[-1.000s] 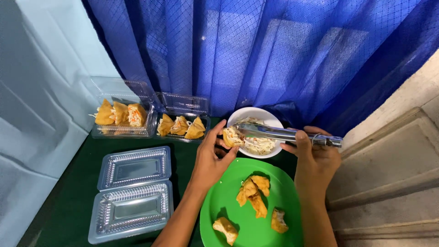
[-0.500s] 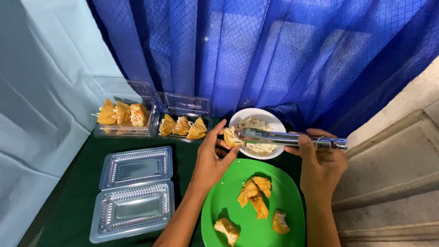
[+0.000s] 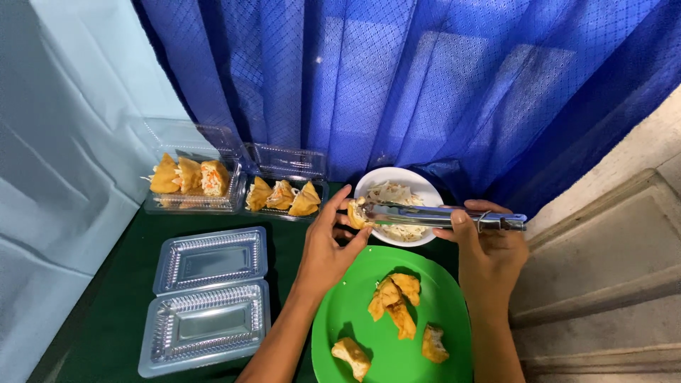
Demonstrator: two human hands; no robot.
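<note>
While I am holding the small fried tofu pocket [image 3: 356,213] pinched between the fingertips of my left hand [image 3: 328,245], just over the near-left rim of the white bowl [image 3: 369,183], I am working the metal tongs [image 3: 443,215] toward its open side with my right hand [image 3: 488,248], which is clenched around the tong handles. Doing this well looks to me like a matter of keeping the pocket's slit turned toward the tong tips and squeezing only lightly, since the golden skin seems soft and likely to tear, and of loading a modest pinch of the pale shredded filling [image 3: 397,193] so none is spilling over the bowl's edge. That filling is lying loose and stringy in the smooth, round, glossy bowl. Nearer to me, the flat round green plate [image 3: 347,319] is carrying several more puffy, wrinkled, golden-brown tofu pieces [image 3: 394,301], apparently unfilled. To the far left, two clear plastic boxes [image 3: 198,202] with hinged lids standing open are holding rows of triangular stuffed pieces [image 3: 188,176], pale and orange shreds showing at their cut sides. Near left, an empty clear ribbed tray [image 3: 206,305] is lying open on the dark green tablecloth [image 3: 113,312]. Behind everything, a thin blue curtain [image 3: 397,78] with a fine diamond weave is hanging in folds.
</note>
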